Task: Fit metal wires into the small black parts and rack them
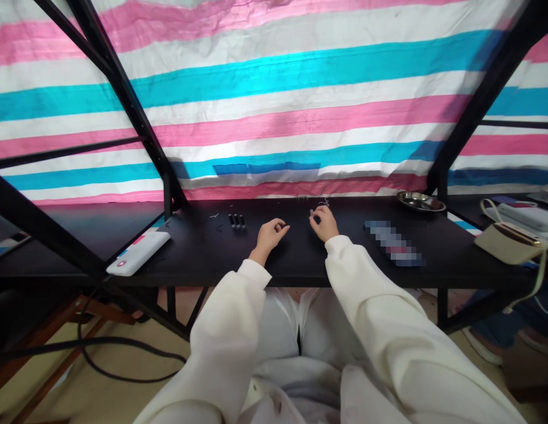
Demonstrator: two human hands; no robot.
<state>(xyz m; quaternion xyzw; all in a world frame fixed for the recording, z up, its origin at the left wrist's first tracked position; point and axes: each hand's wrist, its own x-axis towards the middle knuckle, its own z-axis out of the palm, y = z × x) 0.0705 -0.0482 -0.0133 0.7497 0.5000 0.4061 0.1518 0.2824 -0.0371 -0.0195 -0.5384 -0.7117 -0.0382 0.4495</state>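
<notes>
Fingers (280, 225) curl on the left hand (269, 237) and right hand (323, 224) (any pinch unclear), near small black cylinders (236, 221).

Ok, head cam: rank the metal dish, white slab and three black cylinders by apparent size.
1. white slab
2. metal dish, though it sits farther away, so this order is unsure
3. black cylinders, alike, so unranked

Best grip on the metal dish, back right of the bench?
Pinch the rim at its near side, coming from the front with the right hand: the metal dish is shallow and sits flat near the back edge of the black tabletop, so the rim is the easiest edge to catch, and that hand is nearest.
</notes>
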